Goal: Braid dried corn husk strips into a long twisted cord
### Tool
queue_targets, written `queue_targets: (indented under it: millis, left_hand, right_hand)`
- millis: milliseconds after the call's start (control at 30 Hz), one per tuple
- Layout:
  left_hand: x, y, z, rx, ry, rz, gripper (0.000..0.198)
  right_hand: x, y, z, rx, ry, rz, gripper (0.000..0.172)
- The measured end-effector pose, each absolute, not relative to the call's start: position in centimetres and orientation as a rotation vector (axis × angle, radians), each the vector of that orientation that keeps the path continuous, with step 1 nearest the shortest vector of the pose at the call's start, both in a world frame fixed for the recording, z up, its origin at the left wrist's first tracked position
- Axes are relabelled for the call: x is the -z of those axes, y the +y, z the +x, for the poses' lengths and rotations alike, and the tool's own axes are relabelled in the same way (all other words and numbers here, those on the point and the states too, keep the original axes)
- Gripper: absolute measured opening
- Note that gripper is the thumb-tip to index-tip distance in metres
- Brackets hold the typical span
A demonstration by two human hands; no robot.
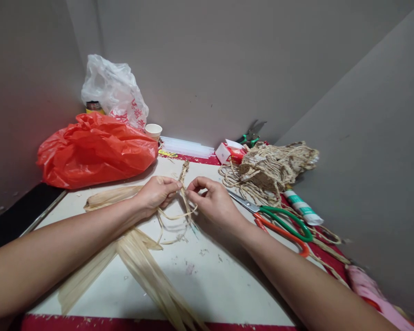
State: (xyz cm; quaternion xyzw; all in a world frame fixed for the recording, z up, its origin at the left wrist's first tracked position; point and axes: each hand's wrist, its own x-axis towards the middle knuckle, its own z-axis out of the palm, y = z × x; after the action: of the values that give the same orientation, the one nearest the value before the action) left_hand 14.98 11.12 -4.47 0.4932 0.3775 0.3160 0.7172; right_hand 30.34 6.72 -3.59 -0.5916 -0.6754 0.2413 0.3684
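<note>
My left hand (158, 193) and my right hand (212, 201) meet at the middle of a white board (207, 276). Both pinch thin pale husk strips at the near end of a braided straw cord (183, 172) that runs away from me across the board. Loose strip ends (174, 220) curl below the hands. Long flat dried husk leaves (148, 266) lie under my left forearm and reach the board's near edge.
A red plastic bag (96, 149) and a white bag (113, 89) sit at the back left beside a paper cup (153, 131). A pile of braided cord (272, 168), scissors (279, 220), a glue tube (301, 207) and pliers (250, 135) lie to the right. Grey walls close in.
</note>
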Motion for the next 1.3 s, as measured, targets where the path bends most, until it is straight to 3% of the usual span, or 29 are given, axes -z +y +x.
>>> queue_targets:
  millis: [267, 533, 967, 1200, 1300]
  left_hand:
    - [4.7, 11.2, 15.0, -0.696, 0.82, 1.103, 0.017]
    - [4.7, 11.1, 15.1, -0.7, 0.84, 1.176, 0.013]
    - [4.3, 11.0, 15.0, -0.684, 0.884, 1.258, 0.013]
    - [4.7, 11.0, 15.2, -0.682, 0.894, 1.282, 0.014]
    - [4.9, 11.0, 15.4, -0.752, 0.888, 1.336, 0.009]
  right_hand:
    - [3.8, 7.0, 30.3, -1.058, -1.579, -1.484, 0.015]
    - [3.1, 7.2, 30.7, -0.865, -2.002, -1.479, 0.018]
    - [2.7, 7.4, 31.4, -1.053, -2.076, -1.506, 0.023]
    - [3.1, 7.4, 31.0, -0.918, -2.097, -1.541, 0.026]
    - [3.1, 7.4, 31.0, -1.082, -1.975, -1.558, 0.023]
